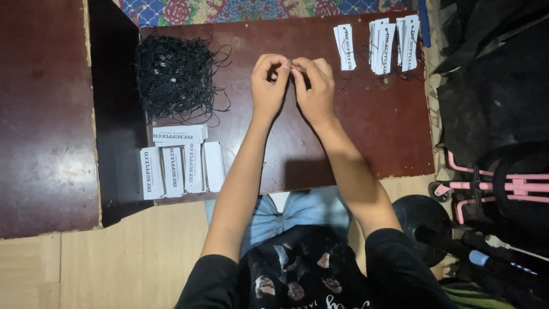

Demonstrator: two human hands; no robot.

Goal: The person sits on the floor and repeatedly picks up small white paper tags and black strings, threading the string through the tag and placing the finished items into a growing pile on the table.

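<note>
both hands are up over the middle-back of the dark red board (354,143), fingertips meeting. left hand (269,86) is curled narrow, thumb and forefinger pinched tight; right hand (315,86) is the same, pinched, fingers bent in twd the left. the thing pinched between them is tiny and mostly hidden by the fingers, can't tell what it is, poss. a bit of thin black string. knuckles of the two hands are just beside each other, fingertips touching or nearly so.

places given rel. to the board: at its back-left corner sits a big tangled pile of black strings (171,74), loose ends straggling out twd the hands but apart from them. at the front-left edge, a set of white card tags (180,166) w/ black print, several stacks side by side standing lengthwise and one laid crosswise behind them, just in front of the string pile. at the back-right corner, more white tags with strings (386,43), in a few fanned bunches, black loops trailing under them; these are near the right hand but not touching.

person sits at the board's front edge, blue jeans and black printed top, black sleeves pushed to the elbows. left of the board a second dark red panel (46,114). right of it, black bags (497,74) and a pink metal frame (503,186). behind it, a flowered cloth (240,10).
</note>
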